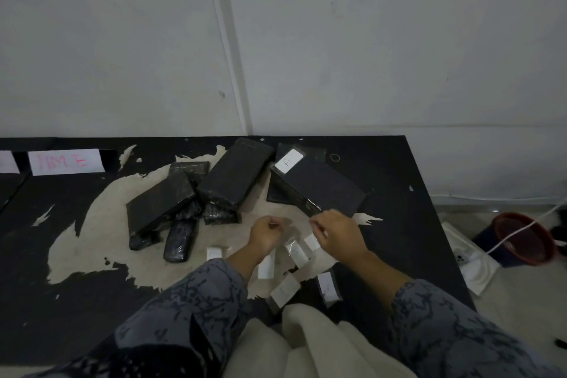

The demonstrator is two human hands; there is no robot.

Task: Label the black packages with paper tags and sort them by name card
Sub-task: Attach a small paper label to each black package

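- Left hand [266, 232] and right hand [336, 232] seem to pinch a clear strip, probably tape, between them.
- Loose paper tags [296, 252] lie beneath the hands.
- One package [319, 186] tagged "A"; pile [196, 193] untagged, unsorted, away from name card [65, 161].

Lower right of frame: red bucket [521, 239], white power strip [469, 261] on the floor; rubber band [335, 158] on black table [399, 224].
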